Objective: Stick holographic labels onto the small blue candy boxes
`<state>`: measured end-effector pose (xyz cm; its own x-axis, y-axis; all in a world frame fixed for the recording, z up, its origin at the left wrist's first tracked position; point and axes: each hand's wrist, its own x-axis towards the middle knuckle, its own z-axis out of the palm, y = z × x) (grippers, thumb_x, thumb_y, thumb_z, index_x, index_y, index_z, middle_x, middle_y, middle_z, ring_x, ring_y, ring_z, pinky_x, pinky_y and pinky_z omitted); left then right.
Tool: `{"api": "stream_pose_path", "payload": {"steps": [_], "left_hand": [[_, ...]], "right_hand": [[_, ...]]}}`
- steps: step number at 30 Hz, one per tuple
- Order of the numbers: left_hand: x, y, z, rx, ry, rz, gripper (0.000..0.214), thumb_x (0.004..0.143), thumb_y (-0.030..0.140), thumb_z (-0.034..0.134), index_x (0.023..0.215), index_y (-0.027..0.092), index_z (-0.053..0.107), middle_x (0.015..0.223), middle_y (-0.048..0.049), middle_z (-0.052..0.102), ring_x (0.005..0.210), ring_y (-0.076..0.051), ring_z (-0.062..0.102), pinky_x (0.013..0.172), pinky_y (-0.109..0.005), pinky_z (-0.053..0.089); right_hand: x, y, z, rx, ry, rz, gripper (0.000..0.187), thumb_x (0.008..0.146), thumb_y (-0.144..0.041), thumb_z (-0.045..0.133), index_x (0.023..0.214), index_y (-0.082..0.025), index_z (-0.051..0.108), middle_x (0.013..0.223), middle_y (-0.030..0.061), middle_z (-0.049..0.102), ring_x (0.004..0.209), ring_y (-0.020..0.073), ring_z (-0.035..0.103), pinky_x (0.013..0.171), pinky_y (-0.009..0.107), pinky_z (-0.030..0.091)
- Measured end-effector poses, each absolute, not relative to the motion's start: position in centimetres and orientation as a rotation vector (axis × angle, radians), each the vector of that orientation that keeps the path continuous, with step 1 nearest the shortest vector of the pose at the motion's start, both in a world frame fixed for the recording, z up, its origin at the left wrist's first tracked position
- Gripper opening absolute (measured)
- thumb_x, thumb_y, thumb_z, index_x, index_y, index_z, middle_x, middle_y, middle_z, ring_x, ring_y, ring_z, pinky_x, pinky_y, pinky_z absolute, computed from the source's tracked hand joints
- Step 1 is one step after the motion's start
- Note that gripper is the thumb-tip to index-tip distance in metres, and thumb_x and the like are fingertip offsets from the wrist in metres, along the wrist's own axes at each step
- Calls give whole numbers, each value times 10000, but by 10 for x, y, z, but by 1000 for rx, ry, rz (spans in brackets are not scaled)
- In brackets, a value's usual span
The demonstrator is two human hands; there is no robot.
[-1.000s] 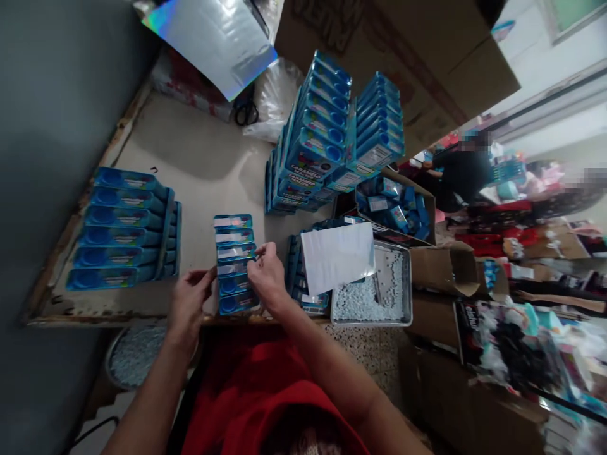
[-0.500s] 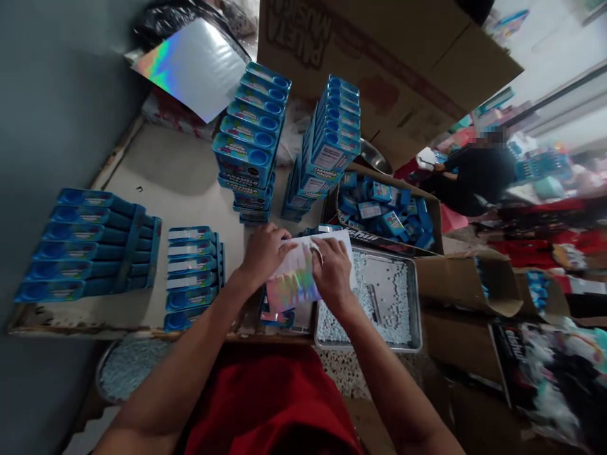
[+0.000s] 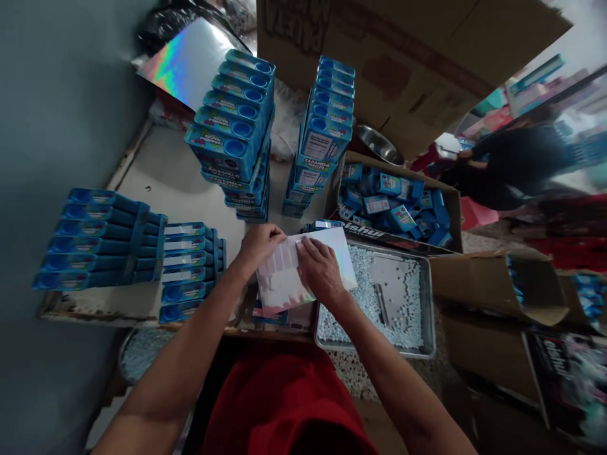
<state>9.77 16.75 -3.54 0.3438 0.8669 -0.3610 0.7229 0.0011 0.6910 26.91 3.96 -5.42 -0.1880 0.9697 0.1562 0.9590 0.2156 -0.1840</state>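
A shiny sheet of stickers (image 3: 279, 284), with pale rectangular strips on it, lies slanted in front of me. Its surface catches pink and rainbow light. My left hand (image 3: 260, 246) is closed in a pinch at the sheet's upper left edge. Across the sheet's right half rests my right hand (image 3: 322, 265), fingers bent and pressed onto it beside the strips. Partly hidden under the sheet is a blue box (image 3: 271, 316). To the left stands a row of small blue boxes (image 3: 183, 275), several with pale strips across their tops.
Tall stacks of blue boxes (image 3: 237, 126) (image 3: 327, 120) rise behind my hands. More banded boxes (image 3: 95, 240) lie far left. On the right are a metal tray (image 3: 429, 303) of pale beads and a carton (image 3: 453, 202) full of blue boxes. Another person (image 3: 516, 164) sits beyond.
My view has shifted slightly. The sheet has tilted, and its rainbow glare has faded, so the strips show more clearly. My left thumb has drawn back toward the sheet's edge.
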Motion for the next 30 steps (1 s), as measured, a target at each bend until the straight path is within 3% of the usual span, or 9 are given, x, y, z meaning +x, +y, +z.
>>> {"api": "stream_pose_path", "payload": {"steps": [4,9,13,15,17,19,21,25,30], "left_hand": [[95,163,-29,1811,1514,183,164,839,317,664,887,211,779,902,-64,776,815,-224,670,680,-299,402],[93,156,-33,1963,1510,339,140,873,259,631,846,211,760,924,-87,753,903,-257,672,779,-337,464],[74,141,-26,1997,1459,765,137,891,292,667,936,194,752,1104,-125,719,1120,-293,614,1011,-416,449],[57,125,-16,1772,1406,892,219,923,390,651,939,191,742,1068,-114,725,1093,-277,629,1030,-424,461],[38,105,-7,1363,1291,850,414,946,558,584,920,173,731,961,-109,741,968,-255,678,945,-408,525],[20,85,-3,936,1135,777,619,912,730,508,957,150,720,942,-134,752,908,-260,714,861,-403,572],[5,69,-5,658,1006,752,695,835,803,556,1008,146,698,989,-158,761,923,-280,735,846,-421,596],[-17,50,-14,484,1016,757,573,684,586,867,1015,172,649,946,-107,777,856,-241,749,828,-395,614],[-39,39,-15,555,1255,762,406,744,513,842,877,171,668,821,-57,762,755,-192,732,696,-283,589]], "right_hand": [[263,20,-34,-1827,-2110,5,227,1009,-240,583,1194,-231,713,1155,79,742,1093,246,576,956,394,385],[248,3,19,-1873,-1946,-69,127,951,-226,652,869,-241,747,720,23,660,750,192,554,746,343,363],[228,-3,60,-1889,-1495,437,91,924,-292,703,882,-224,746,575,-49,544,555,122,485,611,277,367],[217,-1,71,-1864,-1166,822,151,890,-367,742,855,-221,741,549,-64,501,509,110,452,530,247,362],[206,3,72,-1770,-875,1140,221,840,-434,782,841,-219,734,611,-44,570,540,121,502,505,238,415],[195,9,66,-1663,-691,1308,271,784,-461,824,825,-212,728,707,-13,652,600,138,566,525,253,494],[184,14,56,-1610,-610,1369,295,745,-463,849,801,-201,726,750,1,683,627,141,586,533,257,528],[163,17,38,-1617,-561,1417,313,717,-460,861,757,-184,718,740,3,694,625,132,583,529,241,519],[139,13,27,-1718,-544,1454,327,696,-464,875,767,-172,749,763,38,737,637,157,630,539,247,479]]}}
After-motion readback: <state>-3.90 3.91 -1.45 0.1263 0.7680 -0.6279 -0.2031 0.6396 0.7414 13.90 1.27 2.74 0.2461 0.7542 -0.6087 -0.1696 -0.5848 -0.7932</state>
